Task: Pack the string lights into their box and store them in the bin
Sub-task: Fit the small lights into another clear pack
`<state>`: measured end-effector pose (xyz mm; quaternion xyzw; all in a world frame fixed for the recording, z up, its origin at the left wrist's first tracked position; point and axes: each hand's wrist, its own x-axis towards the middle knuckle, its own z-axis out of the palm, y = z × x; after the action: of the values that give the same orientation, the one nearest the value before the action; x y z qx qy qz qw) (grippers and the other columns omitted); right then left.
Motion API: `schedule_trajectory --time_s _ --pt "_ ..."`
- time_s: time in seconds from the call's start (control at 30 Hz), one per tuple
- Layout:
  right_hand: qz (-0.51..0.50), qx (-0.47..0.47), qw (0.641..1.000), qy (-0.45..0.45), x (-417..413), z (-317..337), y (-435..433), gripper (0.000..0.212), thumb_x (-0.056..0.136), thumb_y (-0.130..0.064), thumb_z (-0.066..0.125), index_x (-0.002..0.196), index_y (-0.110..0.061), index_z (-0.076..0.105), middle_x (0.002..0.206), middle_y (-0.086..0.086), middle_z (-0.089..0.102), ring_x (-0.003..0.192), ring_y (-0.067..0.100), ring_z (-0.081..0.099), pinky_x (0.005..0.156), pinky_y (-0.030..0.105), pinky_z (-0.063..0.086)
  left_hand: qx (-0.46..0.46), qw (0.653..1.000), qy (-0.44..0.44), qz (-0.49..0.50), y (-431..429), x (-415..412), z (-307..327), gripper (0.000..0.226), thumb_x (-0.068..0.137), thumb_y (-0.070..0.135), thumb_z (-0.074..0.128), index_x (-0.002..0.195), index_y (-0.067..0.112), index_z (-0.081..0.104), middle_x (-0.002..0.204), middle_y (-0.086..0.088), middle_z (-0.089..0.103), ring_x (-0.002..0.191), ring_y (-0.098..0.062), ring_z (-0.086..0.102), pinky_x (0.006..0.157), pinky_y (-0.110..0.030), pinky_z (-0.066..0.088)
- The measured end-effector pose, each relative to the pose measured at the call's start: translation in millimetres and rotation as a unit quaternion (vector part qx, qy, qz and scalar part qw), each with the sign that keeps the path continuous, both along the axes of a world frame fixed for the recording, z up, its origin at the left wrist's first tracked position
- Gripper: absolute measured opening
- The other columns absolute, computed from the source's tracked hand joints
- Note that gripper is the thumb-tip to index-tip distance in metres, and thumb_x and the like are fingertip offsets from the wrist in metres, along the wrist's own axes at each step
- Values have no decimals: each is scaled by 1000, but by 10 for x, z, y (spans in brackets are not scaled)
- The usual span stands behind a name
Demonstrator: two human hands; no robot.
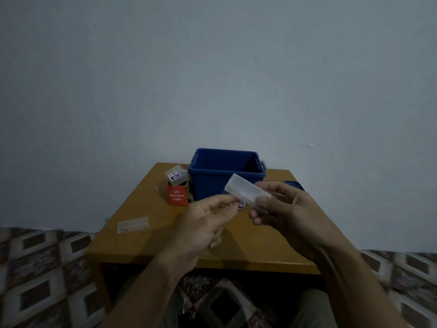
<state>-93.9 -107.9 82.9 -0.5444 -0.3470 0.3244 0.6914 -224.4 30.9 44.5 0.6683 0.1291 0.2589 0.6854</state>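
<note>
Patterned floor tiles [35, 268] surround a low wooden table [151, 245]. Above its near half, the left hand [203, 226] and right hand [281, 209] both pinch a translucent white case [246, 190]. Beyond them stands the open blue bin [208, 185]; left of the bin sits the red lights box [177, 195].

A wooden table [146, 242] with an orange-brown top stands against a plain pale blue-grey wall [212, 67]. The top shows small scuffs and specks near its left edge. A small dark mark [309, 145] sits on the wall, to the right above the table. The floor [42, 268] carries a repeating geometric pattern in brown, grey and white, visible on both sides and beneath the table.
</note>
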Motion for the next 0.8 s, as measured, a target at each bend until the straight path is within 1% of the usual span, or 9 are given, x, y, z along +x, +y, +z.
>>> schedule_trajectory --time_s 0.13,0.2,0.3,0.4,0.5,0.6,0.67,0.73,0.8 --pt "4 4 999 45 12 -96 -84 25 87 -2 65 111 3 66 85 14 70 74 26 68 68 29 62 22 1000 5 -1 -28 51 -32 16 99 17 60 110 20 71 45 4 33 40 -11 25 43 -26 27" --pt "3 11 998 59 22 -126 -137 29 84 -5 67 111 3 66 83 14 70 73 25 68 68 29 62 44 999 5 -1 -51 74 -41 15 100 18 57 106 19 71 45 5 35 40 -10 26 44 -26 28" --pt "-3 24 998 65 31 -158 -212 35 84 -10 66 115 5 65 82 17 69 71 23 68 66 27 61 104 994 18 -4 -92 103 -29 15 101 25 56 106 19 69 48 11 45 43 -8 35 47 -26 32" --pt "-16 45 996 76 55 -171 -311 35 84 -10 65 116 5 66 83 19 69 69 22 68 64 26 61 177 982 65 -14 -109 134 -15 21 99 39 56 100 22 69 57 14 57 55 -6 50 58 -25 43" --pt "-14 54 995 84 75 -188 -429 35 82 -8 65 116 4 65 84 17 70 69 24 68 63 27 61 202 973 108 -34 -111 172 -8 23 98 38 56 90 21 70 71 13 67 73 -8 63 73 -23 51" --pt "-6 60 994 92 72 -225 -526 33 80 -4 66 112 4 68 85 19 68 68 26 67 61 28 60 212 968 129 -40 -115 220 13 33 92 45 59 97 14 70 86 2 71 82 -12 66 70 -20 49" --pt "-6 59 993 99 72 -257 -570 27 77 -2 67 103 0 74 85 19 68 67 27 67 60 28 60 229 959 162 -49 -108 254 33 42 85 54 59 102 17 70 87 4 71 82 -9 64 68 -22 47" --pt "6 49 995 88 77 -289 -612 22 76 -3 71 98 -4 77 86 18 69 67 27 67 61 28 60 237 950 191 -60 -84 282 57 26 94 42 61 105 21 71 82 9 70 76 -7 64 64 -24 47" --pt "30 32 997 64 96 -318 -653 26 76 -5 81 101 -3 77 88 16 70 69 26 67 63 28 60 241 945 211 -69 -56 320 94 18 100 21 57 106 11 71 72 5 66 67 -9 60 56 -22 44"
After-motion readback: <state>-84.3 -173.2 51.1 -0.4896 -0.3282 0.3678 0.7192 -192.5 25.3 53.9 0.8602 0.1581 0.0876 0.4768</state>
